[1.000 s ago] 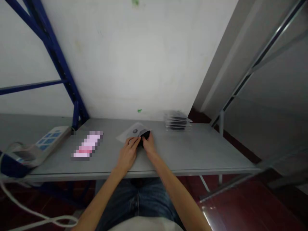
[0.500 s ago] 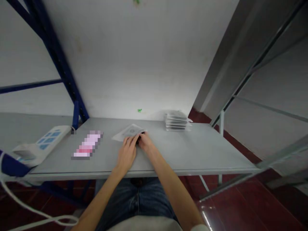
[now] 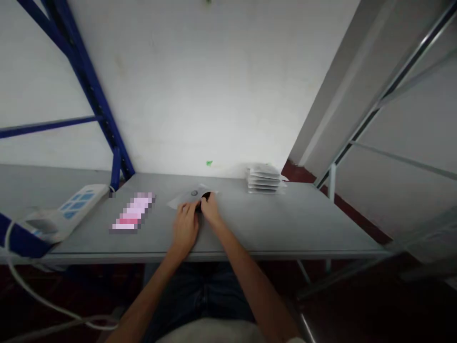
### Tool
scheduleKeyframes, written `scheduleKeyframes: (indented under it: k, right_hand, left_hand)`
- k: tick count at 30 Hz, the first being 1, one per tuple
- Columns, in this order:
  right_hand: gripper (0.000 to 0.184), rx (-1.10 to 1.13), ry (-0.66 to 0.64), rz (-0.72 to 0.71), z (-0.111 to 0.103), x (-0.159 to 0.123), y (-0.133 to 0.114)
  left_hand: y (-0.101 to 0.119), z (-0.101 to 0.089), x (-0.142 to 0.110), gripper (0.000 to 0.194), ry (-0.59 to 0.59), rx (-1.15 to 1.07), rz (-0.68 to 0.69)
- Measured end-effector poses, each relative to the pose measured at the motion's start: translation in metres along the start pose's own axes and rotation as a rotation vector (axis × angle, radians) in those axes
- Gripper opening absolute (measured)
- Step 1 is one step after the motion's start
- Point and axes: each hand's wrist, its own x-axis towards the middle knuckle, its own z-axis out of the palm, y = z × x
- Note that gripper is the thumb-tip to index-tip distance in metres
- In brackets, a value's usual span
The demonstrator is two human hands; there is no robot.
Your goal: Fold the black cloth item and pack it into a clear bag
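Observation:
On the grey tabletop (image 3: 285,224) lies a thin, whitish translucent bag (image 3: 185,196) with a small round mark printed on it. My left hand (image 3: 185,226) presses the near edge of this bag, fingers bent together over it. Just to the right, my right hand (image 3: 210,209) is closed on a dark, flat thing (image 3: 206,195) at the bag's near right edge. Fingers cover most of the dark thing, so its kind is hidden. Whether it sits inside the bag or against it I cannot tell.
A stack of several flat whitish packets (image 3: 264,179) stands at the back right by the wall. To the left are a blurred-out pink rectangle (image 3: 134,211) and a white power strip (image 3: 80,202) with a cable. Blue rack posts (image 3: 96,100) rise at the left.
My right hand has shifted slightly left, and more of the dark thing shows above its fingers. The bag's near right side looks more raised around it. My left hand has barely moved.

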Motion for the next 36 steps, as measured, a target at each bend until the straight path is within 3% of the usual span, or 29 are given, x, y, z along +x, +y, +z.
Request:
scheduleKeyframes:
  k: [3,5,8,11,13,18,30,33,36]
  right_hand:
    - [0.017,-0.36,0.066,0.034,-0.027,-0.02,-0.003]
    - [0.011,-0.671,0.106,-0.017,-0.045,-0.032,-0.004]
    - [0.026,-0.867,0.173,-0.187,-0.064,-0.04,0.001]
    - [0.057,-0.875,0.127,-0.355,-0.072,-0.032,0.016]
    - [0.062,-0.85,0.049,-0.425,-0.073,-0.025,0.027]
    - [0.041,-0.785,-0.04,-0.462,-0.07,-0.025,0.037]
    - [0.024,-0.899,0.073,-0.43,-0.091,-0.07,0.034]
    - [0.022,-0.91,0.089,-0.417,-0.091,-0.071,0.034]
    - [0.023,-0.932,0.123,-0.372,-0.091,-0.074,0.037]
  left_hand:
    - [-0.001,0.0,0.0,0.045,0.008,-0.008,-0.035]
    - [0.0,0.0,0.001,0.046,0.015,0.002,-0.031]
    - [0.0,0.001,0.001,0.044,0.044,0.048,-0.032]
    - [-0.004,0.004,0.001,0.039,0.067,0.076,-0.037]
    - [-0.008,0.006,0.001,0.036,0.059,0.079,-0.043]
    - [-0.013,0.007,0.002,0.03,0.009,0.044,-0.12]
    - [-0.002,0.001,0.008,0.014,-0.056,0.068,-0.061]
    - [-0.007,0.003,0.008,0.01,-0.024,0.02,-0.07]
    - [-0.019,0.002,0.005,0.023,0.04,-0.11,-0.089]
